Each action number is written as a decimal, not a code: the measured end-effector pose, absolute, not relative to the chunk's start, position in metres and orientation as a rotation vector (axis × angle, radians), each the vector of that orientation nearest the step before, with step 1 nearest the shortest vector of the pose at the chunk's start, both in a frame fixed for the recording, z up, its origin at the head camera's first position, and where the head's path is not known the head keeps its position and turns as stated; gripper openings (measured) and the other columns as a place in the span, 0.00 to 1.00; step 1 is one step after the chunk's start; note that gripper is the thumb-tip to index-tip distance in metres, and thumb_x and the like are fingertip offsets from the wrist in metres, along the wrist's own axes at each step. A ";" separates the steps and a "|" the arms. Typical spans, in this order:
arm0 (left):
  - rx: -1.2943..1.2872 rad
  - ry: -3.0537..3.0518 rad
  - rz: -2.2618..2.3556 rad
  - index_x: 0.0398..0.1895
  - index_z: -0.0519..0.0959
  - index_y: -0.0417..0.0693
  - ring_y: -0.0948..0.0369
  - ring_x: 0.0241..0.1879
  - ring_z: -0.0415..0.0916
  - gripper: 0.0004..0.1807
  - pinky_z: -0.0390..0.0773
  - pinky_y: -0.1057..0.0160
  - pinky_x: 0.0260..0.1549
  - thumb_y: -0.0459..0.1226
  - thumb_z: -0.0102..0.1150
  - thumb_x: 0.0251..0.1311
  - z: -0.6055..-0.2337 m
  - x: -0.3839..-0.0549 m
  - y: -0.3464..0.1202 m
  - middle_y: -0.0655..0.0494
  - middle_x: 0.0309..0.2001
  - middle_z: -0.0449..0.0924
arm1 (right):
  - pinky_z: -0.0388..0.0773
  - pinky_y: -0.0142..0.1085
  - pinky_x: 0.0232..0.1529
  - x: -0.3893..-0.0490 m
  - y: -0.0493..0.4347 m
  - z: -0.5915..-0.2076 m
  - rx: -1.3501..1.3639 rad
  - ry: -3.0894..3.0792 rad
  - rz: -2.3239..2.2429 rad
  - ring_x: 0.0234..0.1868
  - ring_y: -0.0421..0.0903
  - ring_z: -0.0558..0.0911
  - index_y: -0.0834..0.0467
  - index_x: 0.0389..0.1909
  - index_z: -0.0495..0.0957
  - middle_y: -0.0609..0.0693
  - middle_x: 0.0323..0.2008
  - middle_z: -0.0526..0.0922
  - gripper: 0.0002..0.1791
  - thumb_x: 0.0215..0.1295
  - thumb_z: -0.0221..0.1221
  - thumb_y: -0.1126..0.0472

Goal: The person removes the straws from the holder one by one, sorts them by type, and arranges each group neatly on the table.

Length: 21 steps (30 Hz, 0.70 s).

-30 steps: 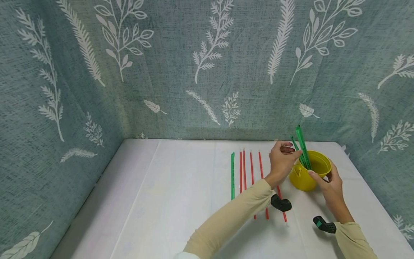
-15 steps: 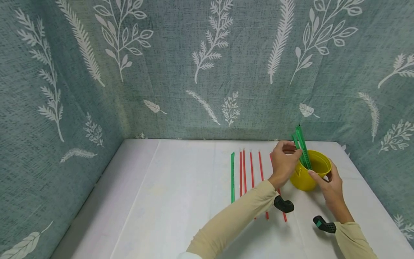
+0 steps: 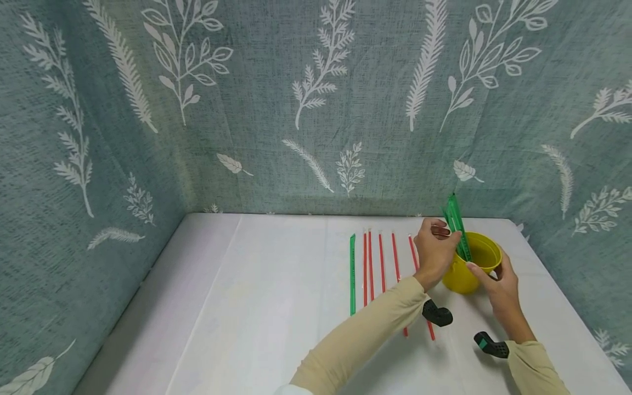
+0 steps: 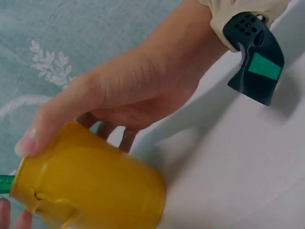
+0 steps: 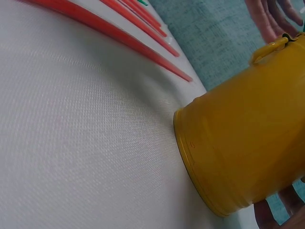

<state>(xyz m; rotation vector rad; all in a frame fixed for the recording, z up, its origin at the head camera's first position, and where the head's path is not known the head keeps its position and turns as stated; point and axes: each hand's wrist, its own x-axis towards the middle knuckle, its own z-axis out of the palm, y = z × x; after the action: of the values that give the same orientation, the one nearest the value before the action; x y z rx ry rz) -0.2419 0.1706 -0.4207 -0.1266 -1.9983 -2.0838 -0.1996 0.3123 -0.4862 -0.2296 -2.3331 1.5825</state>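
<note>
My left hand [image 3: 435, 255] pinches a green straw at the left rim of a yellow bucket [image 3: 459, 282]. Several green straws [image 3: 454, 216] stand bunched in the bucket, leaning against its left side; their lower ends are hidden inside. On the bucket's right side my right hand [image 3: 501, 291] grips the rim, thumb at the front and fingers behind. The left wrist view shows this right hand [image 4: 138, 81] with its thumb over the rim of the tilted-looking bucket [image 4: 100, 176]. In the right wrist view the left hand [image 5: 271, 19] appears beyond the bucket [image 5: 238, 138].
Several thin red straws [image 3: 382, 260] lie in a row on the white tablecloth [image 3: 266, 296], some partly under my left forearm. One green straw [image 3: 353, 274] lies at the row's left end. A patterned grey-green cloth [image 3: 266, 109] stands behind and beside the table.
My left hand has shifted slightly right with the green straw, which now stands close against the others instead of apart. My right hand keeps its grip on the bucket.
</note>
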 end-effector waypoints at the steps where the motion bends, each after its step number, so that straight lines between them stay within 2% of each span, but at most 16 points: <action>1: -0.115 -1.999 -2.084 0.36 0.75 0.45 0.71 0.29 0.71 0.11 0.77 0.75 0.26 0.33 0.68 0.53 -0.421 -0.242 0.171 0.57 0.30 0.77 | 0.58 0.34 0.68 -0.199 0.312 -0.486 -0.231 -2.331 1.585 0.63 0.46 0.61 0.49 0.74 0.47 0.55 0.67 0.59 0.42 0.66 0.59 0.54; 8: -0.072 -2.014 -2.032 0.33 0.75 0.43 0.70 0.26 0.71 0.08 0.75 0.73 0.24 0.33 0.66 0.54 -0.422 -0.244 0.174 0.59 0.26 0.75 | 0.56 0.43 0.70 -0.198 0.309 -0.484 -0.232 -2.314 1.623 0.65 0.47 0.60 0.48 0.74 0.47 0.55 0.68 0.58 0.42 0.65 0.59 0.53; 12: -0.079 -2.019 -2.028 0.33 0.76 0.42 0.71 0.25 0.70 0.07 0.75 0.73 0.24 0.31 0.65 0.53 -0.421 -0.244 0.172 0.62 0.24 0.73 | 0.57 0.42 0.70 -0.197 0.309 -0.486 -0.222 -2.321 1.600 0.64 0.45 0.61 0.47 0.74 0.48 0.53 0.68 0.59 0.41 0.65 0.59 0.53; 16: -0.136 -2.011 -2.022 0.35 0.78 0.44 0.72 0.27 0.72 0.06 0.76 0.75 0.27 0.31 0.64 0.55 -0.419 -0.243 0.170 0.61 0.28 0.76 | 0.56 0.41 0.70 -0.197 0.310 -0.486 -0.214 -2.326 1.585 0.64 0.44 0.61 0.47 0.74 0.47 0.53 0.68 0.59 0.41 0.65 0.59 0.54; 21: -0.263 -1.979 -1.995 0.41 0.78 0.43 0.72 0.33 0.74 0.07 0.77 0.76 0.34 0.33 0.62 0.60 -0.419 -0.244 0.166 0.55 0.34 0.78 | 0.54 0.44 0.71 -0.197 0.311 -0.485 -0.213 -2.322 1.606 0.65 0.46 0.60 0.48 0.75 0.46 0.54 0.69 0.57 0.42 0.65 0.59 0.54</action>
<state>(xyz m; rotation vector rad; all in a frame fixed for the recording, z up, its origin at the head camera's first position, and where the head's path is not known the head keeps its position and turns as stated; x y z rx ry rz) -0.2437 0.1663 -0.4193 -0.2630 -1.9788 -1.9947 -0.1971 0.3114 -0.4847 -0.2126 -2.3222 1.6061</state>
